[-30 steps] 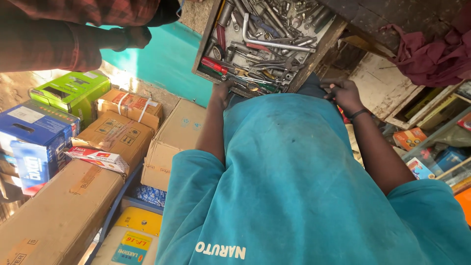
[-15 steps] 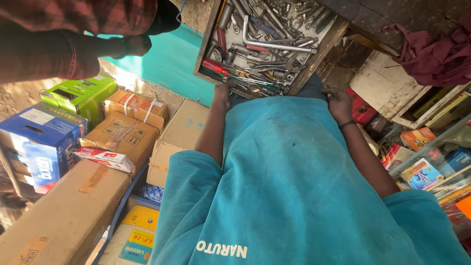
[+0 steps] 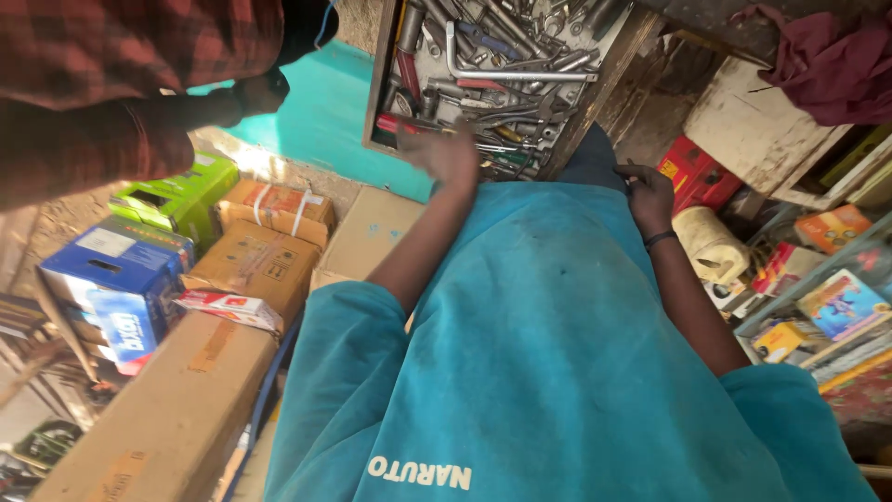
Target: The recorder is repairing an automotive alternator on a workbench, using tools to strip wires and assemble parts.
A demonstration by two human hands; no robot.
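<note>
Reaching forward, the left hand (image 3: pixel 446 153) hovers at the near edge of a wooden tool drawer (image 3: pixel 609 70), blurred, its fingers loosely spread; whether its grip has hold of anything cannot be told. Just under and beside it lie a red-handled screwdriver (image 3: pixel 401 124) and a tangle of steel spanners (image 3: pixel 506 116). Farther back in the drawer a long L-shaped wheel wrench (image 3: pixel 506 74) lies across the heap.

Well apart on the other side, the right hand (image 3: pixel 648 193) rests against the hem of the teal T-shirt (image 3: pixel 548 353), fingers curled inward, nothing visibly held; a dark band circles its wrist.

Left of the body, cardboard boxes (image 3: pixel 260 265) are stacked near one another, one tied with white strap. A small red-and-white carton (image 3: pixel 228 310) lies on top of the long brown box (image 3: pixel 177 409). Beside them stand a green box (image 3: pixel 177 200) and a blue box (image 3: pixel 116 279).

Another person in a red plaid sleeve (image 3: pixel 111 112) leans in at the upper left, a dark gloved hand (image 3: pixel 251 98) extended over a turquoise wall (image 3: pixel 321 121).

On the right, a shelf (image 3: pixel 818 279) carries colourful cartons, with a red box (image 3: pixel 692 177) and a pale roll (image 3: pixel 711 246) near the right hand. A maroon cloth (image 3: pixel 827 60) hangs at the upper right.
</note>
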